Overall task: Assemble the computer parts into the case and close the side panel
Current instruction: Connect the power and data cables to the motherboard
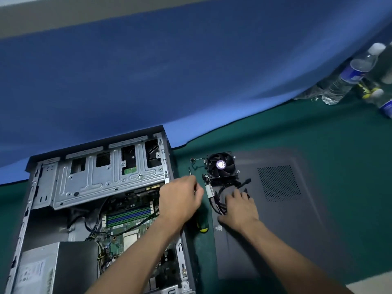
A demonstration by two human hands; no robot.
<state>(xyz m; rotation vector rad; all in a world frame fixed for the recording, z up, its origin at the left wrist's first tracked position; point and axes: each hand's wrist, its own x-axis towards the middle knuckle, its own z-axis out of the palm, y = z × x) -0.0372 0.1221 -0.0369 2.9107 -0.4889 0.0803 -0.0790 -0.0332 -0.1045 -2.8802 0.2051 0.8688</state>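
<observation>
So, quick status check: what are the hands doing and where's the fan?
Left hand curled over the screwdriver, grip unclear. Right hand open on the cables. Cooler fan sits on the detached side panel. Case open.

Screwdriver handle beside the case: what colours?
Dark green with a yellow end on the screwdriver handle, seen in the head view.

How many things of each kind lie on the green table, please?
Computer case: 1
Side panel: 1
Cooler fan: 1
Screwdriver: 1
Cable bundle: 1
Water bottles: at least 2, blurred
Total: at least 7
</observation>
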